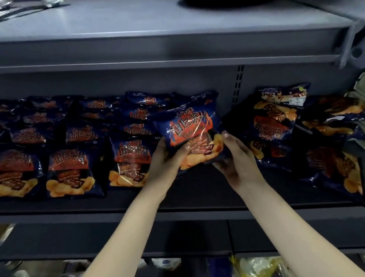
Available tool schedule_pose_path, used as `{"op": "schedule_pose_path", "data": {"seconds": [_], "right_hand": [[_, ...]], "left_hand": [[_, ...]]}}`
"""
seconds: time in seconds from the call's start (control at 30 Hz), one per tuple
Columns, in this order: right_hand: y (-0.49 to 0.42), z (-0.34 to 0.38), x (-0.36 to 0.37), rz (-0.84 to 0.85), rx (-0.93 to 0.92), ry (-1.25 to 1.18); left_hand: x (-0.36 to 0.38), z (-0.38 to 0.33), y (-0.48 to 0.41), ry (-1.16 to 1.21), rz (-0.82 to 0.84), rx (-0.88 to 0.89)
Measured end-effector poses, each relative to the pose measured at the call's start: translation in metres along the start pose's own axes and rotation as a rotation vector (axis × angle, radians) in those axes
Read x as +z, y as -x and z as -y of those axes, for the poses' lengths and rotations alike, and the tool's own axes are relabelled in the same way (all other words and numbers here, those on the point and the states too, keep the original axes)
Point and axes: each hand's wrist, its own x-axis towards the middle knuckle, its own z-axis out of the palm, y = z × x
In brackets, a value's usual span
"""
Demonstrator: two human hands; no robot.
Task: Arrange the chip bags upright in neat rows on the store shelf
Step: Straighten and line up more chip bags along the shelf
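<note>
Left grip (168, 161), right grip (234, 156), chip bag (189, 125) upright between them

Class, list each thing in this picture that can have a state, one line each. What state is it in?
held chip bag, upright, off the shelf, gripped from both sides.
left hand, grips the bag's lower left, thumb on its front.
right hand, grips the bag's lower right corner.
left chip bags, upright in rows.
right chip bags, lying jumbled and tilted, not yet in rows.
</note>
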Motion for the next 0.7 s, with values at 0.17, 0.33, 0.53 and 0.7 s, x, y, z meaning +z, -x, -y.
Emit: {"op": "schedule_pose_path", "data": {"seconds": [0.17,0.33,0.53,0.7], "right_hand": [[0.002,0.009,-0.013,0.283,-0.186,0.493],[-0.003,-0.007,-0.011,0.257,-0.3,0.825],[-0.013,-0.031,-0.015,0.102,-0.407,1.012],[-0.017,-0.054,-0.021,0.053,-0.293,1.095]], "left_hand": [[-0.015,-0.002,-0.005,-0.213,0.117,0.037],[-0.011,0.013,-0.007,-0.282,0.038,0.041],[0.003,0.039,-0.003,-0.466,0.003,0.148],[0.007,0.06,0.003,-0.629,0.039,0.061]]}}
